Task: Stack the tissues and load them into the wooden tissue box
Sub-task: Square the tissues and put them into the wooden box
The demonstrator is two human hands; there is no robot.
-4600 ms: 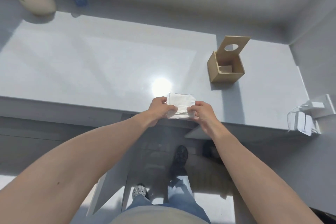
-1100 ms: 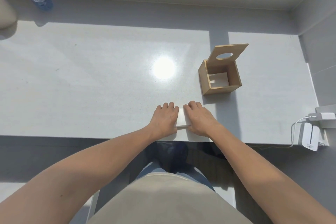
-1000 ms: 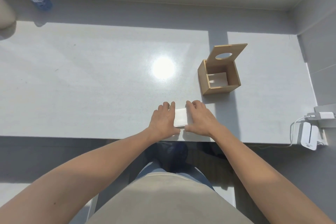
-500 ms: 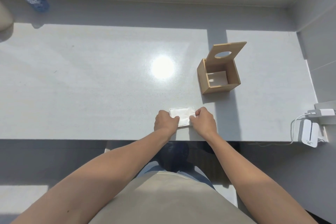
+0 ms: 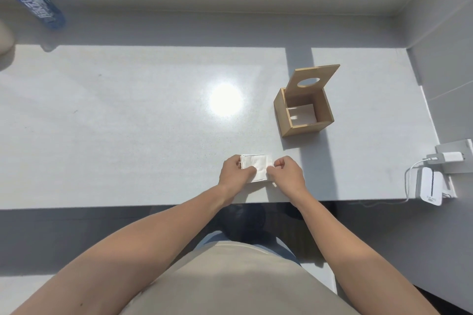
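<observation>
Tissues [image 5: 256, 165], a small white stack with layered edges visible along its left side, sit at the near edge of the pale countertop [image 5: 128, 135], at roughly 6 o'clock on the surface. Left hand [image 5: 234, 172] is closed on the stack's left side, thumb across its top; right hand [image 5: 285, 174] is closed on the right side, fingers curled at the edge. Whether the stack rests on the counter or is raised just off it cannot be told. Wooden tissue box [image 5: 303, 112] stands apart from the hands at about 1 o'clock, its lid [image 5: 311, 80], with an oval opening, tilted up and back; something white lies inside on the bottom. Blue bottle [image 5: 33, 0] at 10 o'clock, far corner. White charger and cable [image 5: 430, 181] at 3 o'clock, right edge.
</observation>
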